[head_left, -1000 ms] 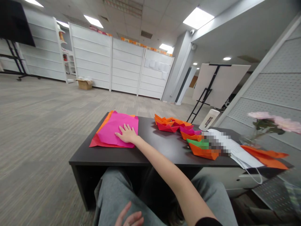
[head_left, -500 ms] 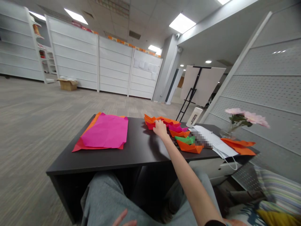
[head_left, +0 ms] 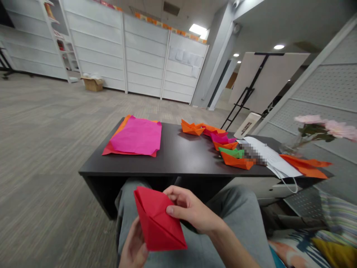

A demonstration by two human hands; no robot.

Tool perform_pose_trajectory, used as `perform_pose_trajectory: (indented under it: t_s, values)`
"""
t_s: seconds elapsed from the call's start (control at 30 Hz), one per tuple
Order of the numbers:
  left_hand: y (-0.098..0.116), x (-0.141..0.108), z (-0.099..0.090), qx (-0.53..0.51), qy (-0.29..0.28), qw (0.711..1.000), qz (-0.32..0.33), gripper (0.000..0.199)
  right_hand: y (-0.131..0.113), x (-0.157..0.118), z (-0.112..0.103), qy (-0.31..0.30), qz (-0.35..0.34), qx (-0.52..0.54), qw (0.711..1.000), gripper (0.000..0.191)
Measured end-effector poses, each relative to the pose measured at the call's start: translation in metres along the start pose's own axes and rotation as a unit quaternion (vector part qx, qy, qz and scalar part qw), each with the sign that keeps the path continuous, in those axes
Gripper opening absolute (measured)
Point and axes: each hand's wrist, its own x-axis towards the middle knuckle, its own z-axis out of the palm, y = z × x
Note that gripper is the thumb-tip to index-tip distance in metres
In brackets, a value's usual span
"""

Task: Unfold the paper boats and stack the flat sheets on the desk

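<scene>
Over my lap I hold a red folded paper boat (head_left: 160, 219), tilted with its creased folds toward me. My right hand (head_left: 193, 210) pinches its upper right edge, thumb on top. From the lower left, my left hand (head_left: 135, 242) grips the other side, some of its fingers hidden behind the paper. Beyond them on the dark table sits a row of paper boats: an orange boat (head_left: 192, 128) at the far end, a magenta boat (head_left: 221, 138), a green boat (head_left: 231, 152) and a large orange boat (head_left: 237, 160) nearest me, among others.
A stack of magenta, orange and red paper sheets (head_left: 136, 136) lies on the left of the dark table (head_left: 178, 163). At the right are a white paper bag (head_left: 275, 160), orange paper (head_left: 306, 166), a white cylinder (head_left: 247, 125) and pink flowers (head_left: 326, 124) in a glass vase.
My right hand has come back from the row of boats to my lap with the red paper boat. My left hand has risen and taken hold of it too. The view has tilted down.
</scene>
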Motion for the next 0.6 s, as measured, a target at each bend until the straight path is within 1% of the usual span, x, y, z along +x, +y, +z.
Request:
perform_pose_trajectory:
  t_s: [0.03, 0.07, 0.13, 0.17, 0.23, 0.3, 0.4, 0.47, 0.53, 0.57, 0.6]
  values:
    - [0.002, -0.003, 0.002, -0.002, 0.018, 1.000, -0.005, 0.070, 0.009, -0.003, 0.007, -0.005, 0.015, 0.019, 1.000, 0.037]
    - [0.005, -0.007, 0.004, -0.002, 0.036, 0.999, -0.012, 0.071, 0.017, -0.004, 0.011, 0.003, 0.023, 0.023, 0.999, 0.038]
    - [0.010, -0.012, 0.007, -0.008, 0.057, 0.998, -0.033, 0.064, 0.031, -0.003, 0.013, 0.041, 0.028, 0.014, 0.999, 0.043]
    - [0.012, -0.014, 0.008, -0.021, 0.052, 0.998, -0.041, 0.059, 0.037, -0.002, 0.012, 0.061, 0.029, 0.011, 0.998, 0.045]
    - [0.016, -0.018, 0.010, -0.057, 0.018, 0.997, -0.051, 0.051, 0.044, -0.001, 0.012, 0.088, 0.033, 0.004, 0.996, 0.047]
    - [0.017, -0.019, 0.009, -0.080, -0.006, 0.995, -0.052, 0.051, 0.046, -0.003, 0.012, 0.095, 0.030, -0.024, 0.995, 0.046]
    - [0.013, -0.016, 0.003, -0.044, 0.007, 0.997, -0.057, 0.051, 0.045, -0.008, 0.015, 0.083, 0.026, -0.091, 0.992, 0.047]
    - [0.010, -0.012, -0.002, -0.014, 0.003, 0.998, -0.055, 0.049, 0.042, -0.010, 0.017, 0.067, 0.034, -0.115, 0.990, 0.053]
    - [0.010, -0.009, -0.005, -0.012, -0.008, 0.999, -0.039, 0.045, 0.039, -0.011, 0.017, 0.052, 0.040, -0.155, 0.986, 0.063]
    - [0.011, -0.008, -0.004, -0.020, -0.009, 0.999, -0.031, 0.043, 0.038, -0.011, 0.017, 0.050, 0.037, -0.184, 0.981, 0.065]
    - [0.012, -0.008, -0.004, -0.033, -0.010, 0.999, -0.028, 0.040, 0.036, -0.010, 0.017, 0.056, 0.030, -0.213, 0.975, 0.061]
